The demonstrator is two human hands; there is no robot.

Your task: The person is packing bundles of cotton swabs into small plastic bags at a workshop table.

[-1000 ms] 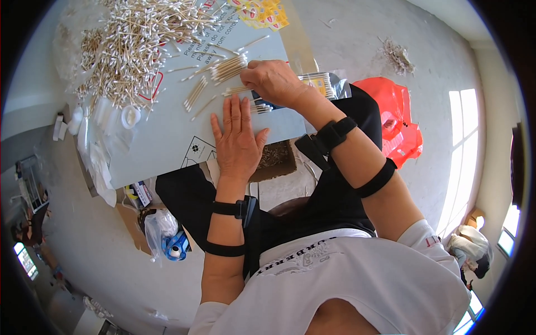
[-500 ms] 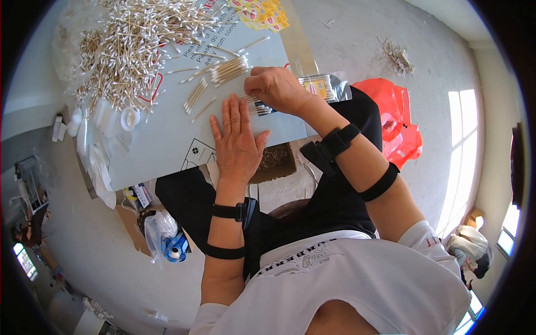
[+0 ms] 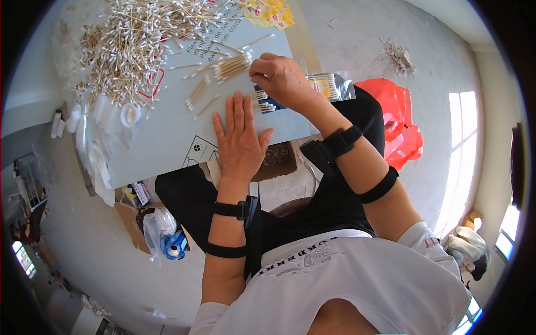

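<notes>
My left hand (image 3: 240, 133) lies flat on the table, fingers stretched out. Its fingertips are beside a short row of cotton swabs (image 3: 264, 105), which rests on a dark backing. Just above that row is my right hand (image 3: 281, 81), its fingers curled into a pinch. What it holds, if anything, is hidden. Beyond my left fingertips lies a neat bundle of cotton swabs (image 3: 232, 67). A smaller group (image 3: 198, 92) and a single swab (image 3: 206, 106) lie left of it. Next to my right wrist is a clear packet of swabs (image 3: 326, 86) with a yellow label.
A large heap of loose cotton swabs (image 3: 131, 42) covers the table's far left. Yellow cards (image 3: 271, 12) lie at the far edge. A round white container (image 3: 130, 115) stands near the left edge. Right of my leg is a red plastic bag (image 3: 391, 114); an open carton (image 3: 279, 162) sits below the table edge.
My right hand has lifted slightly up and away from the swab row, uncovering more of the dark backing. My left hand stays flat in nearly the same place.
</notes>
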